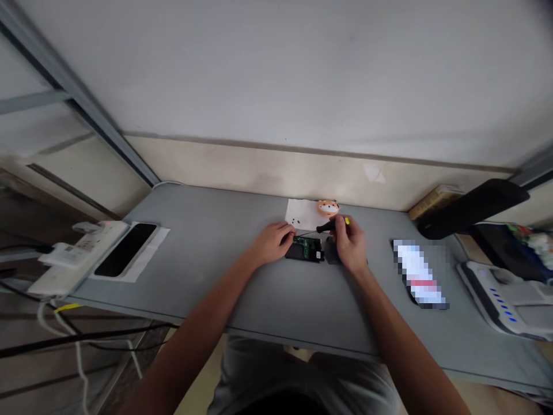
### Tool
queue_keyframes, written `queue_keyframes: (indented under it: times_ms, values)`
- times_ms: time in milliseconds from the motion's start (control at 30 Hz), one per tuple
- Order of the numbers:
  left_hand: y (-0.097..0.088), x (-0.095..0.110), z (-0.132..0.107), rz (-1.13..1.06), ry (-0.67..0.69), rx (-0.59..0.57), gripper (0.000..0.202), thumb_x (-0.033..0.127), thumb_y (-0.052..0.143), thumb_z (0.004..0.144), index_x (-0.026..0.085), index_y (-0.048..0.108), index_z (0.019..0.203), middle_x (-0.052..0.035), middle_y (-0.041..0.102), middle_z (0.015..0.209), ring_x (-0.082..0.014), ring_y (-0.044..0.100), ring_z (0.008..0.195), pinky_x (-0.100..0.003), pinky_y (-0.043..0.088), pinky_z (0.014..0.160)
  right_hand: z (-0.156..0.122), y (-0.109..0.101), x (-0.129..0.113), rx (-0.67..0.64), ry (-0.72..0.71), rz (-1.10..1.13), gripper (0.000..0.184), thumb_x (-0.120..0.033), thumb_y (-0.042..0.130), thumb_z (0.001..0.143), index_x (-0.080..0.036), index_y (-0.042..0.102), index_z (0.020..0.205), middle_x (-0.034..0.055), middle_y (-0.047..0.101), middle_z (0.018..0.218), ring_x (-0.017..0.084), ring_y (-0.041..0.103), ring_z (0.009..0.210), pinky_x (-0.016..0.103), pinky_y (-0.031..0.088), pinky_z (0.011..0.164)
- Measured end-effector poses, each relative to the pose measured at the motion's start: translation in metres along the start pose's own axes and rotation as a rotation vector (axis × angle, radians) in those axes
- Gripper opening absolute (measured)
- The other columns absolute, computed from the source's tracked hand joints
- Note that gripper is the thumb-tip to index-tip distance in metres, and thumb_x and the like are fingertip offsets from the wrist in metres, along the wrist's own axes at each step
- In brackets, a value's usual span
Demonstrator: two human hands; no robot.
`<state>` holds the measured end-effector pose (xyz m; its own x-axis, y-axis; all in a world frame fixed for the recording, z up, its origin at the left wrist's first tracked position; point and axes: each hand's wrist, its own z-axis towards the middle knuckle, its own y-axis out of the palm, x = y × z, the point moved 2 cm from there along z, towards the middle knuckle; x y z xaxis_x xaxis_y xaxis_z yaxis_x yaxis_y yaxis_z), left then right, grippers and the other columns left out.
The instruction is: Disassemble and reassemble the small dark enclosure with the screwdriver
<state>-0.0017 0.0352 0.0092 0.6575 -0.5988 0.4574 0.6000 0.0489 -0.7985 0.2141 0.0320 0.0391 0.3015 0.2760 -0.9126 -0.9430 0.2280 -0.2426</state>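
Note:
A small black device (295, 252) with a green circuit board (307, 246) showing lies on the grey table. At its left end is my left hand (272, 243), fingers closed around that edge. My right hand (351, 242) grips a black-and-yellow screwdriver (326, 226), held low and nearly level. Its thin shaft points left across the top of the board, and the tip comes close to my left fingertips. Whether the tip touches a screw is too small to tell. A dark flat piece (331, 251) rests beside the device, partly hidden by my right hand.
Behind the device, white paper (305, 211) bears several tiny dark parts (295, 221) and an orange animal-face item (328, 207). Leftward lie a phone (127, 250) and a power strip (86, 253). To the right are a lit phone (419, 274), a black cylinder (473, 207) and a white-grey device (505, 300).

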Motion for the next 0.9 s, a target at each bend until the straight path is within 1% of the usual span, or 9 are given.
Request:
queue_keyframes:
  times_ms: [200, 367, 467, 600, 767, 900]
  values:
    - [-0.003, 0.002, 0.0, 0.008, 0.028, -0.016, 0.023, 0.02, 0.045, 0.1, 0.022, 0.068, 0.094, -0.0056, 0.07, 0.092, -0.0207, 0.067, 0.088, -0.036, 0.054, 0.084, -0.001, 0.0, -0.003, 0.002, -0.01, 0.005, 0.059, -0.077, 0.05, 0.087, -0.02, 0.066, 0.085, -0.0005, 0.061, 0.06, 0.015, 0.054, 0.053, 0.026, 0.041, 0.052]
    - [-0.003, 0.003, -0.001, 0.008, 0.029, -0.027, 0.025, 0.02, 0.046, 0.1, 0.021, 0.069, 0.093, -0.0066, 0.071, 0.093, -0.0215, 0.067, 0.09, -0.037, 0.054, 0.086, -0.001, -0.001, -0.006, -0.004, -0.003, -0.019, 0.059, -0.077, 0.05, 0.087, -0.02, 0.066, 0.085, -0.001, 0.058, 0.058, 0.015, 0.054, 0.052, 0.027, 0.041, 0.051]
    - [-0.002, 0.003, -0.001, 0.0, 0.026, -0.019, 0.023, 0.018, 0.047, 0.099, 0.021, 0.069, 0.093, -0.006, 0.071, 0.093, -0.0211, 0.067, 0.09, -0.037, 0.054, 0.086, -0.002, -0.002, -0.007, -0.014, -0.034, -0.045, 0.058, -0.074, 0.049, 0.089, -0.019, 0.067, 0.087, 0.0005, 0.062, 0.063, 0.015, 0.056, 0.055, 0.028, 0.043, 0.055]
    - [-0.001, 0.002, 0.0, -0.01, 0.01, -0.002, 0.021, 0.018, 0.049, 0.097, 0.021, 0.069, 0.093, -0.0062, 0.073, 0.093, -0.0218, 0.068, 0.09, -0.039, 0.055, 0.086, -0.004, -0.001, -0.009, -0.038, -0.066, -0.079, 0.054, -0.07, 0.049, 0.092, -0.02, 0.067, 0.089, 0.0001, 0.062, 0.063, 0.015, 0.054, 0.054, 0.028, 0.042, 0.055]
    - [-0.001, 0.002, 0.001, -0.021, -0.002, 0.013, 0.019, 0.018, 0.05, 0.096, 0.021, 0.069, 0.092, -0.0056, 0.073, 0.091, -0.0214, 0.069, 0.088, -0.038, 0.056, 0.084, -0.003, 0.002, -0.021, -0.08, -0.141, -0.128, 0.048, -0.066, 0.049, 0.093, -0.021, 0.065, 0.088, 0.0003, 0.062, 0.065, 0.015, 0.052, 0.056, 0.028, 0.041, 0.056]
    - [-0.001, 0.001, 0.0, -0.022, 0.0, 0.013, 0.02, 0.018, 0.05, 0.097, 0.021, 0.069, 0.092, -0.0057, 0.073, 0.091, -0.0214, 0.069, 0.089, -0.039, 0.056, 0.086, 0.002, 0.007, -0.031, -0.109, -0.194, -0.164, 0.043, -0.062, 0.051, 0.094, -0.022, 0.064, 0.087, 0.0006, 0.064, 0.067, 0.015, 0.053, 0.056, 0.028, 0.04, 0.057]
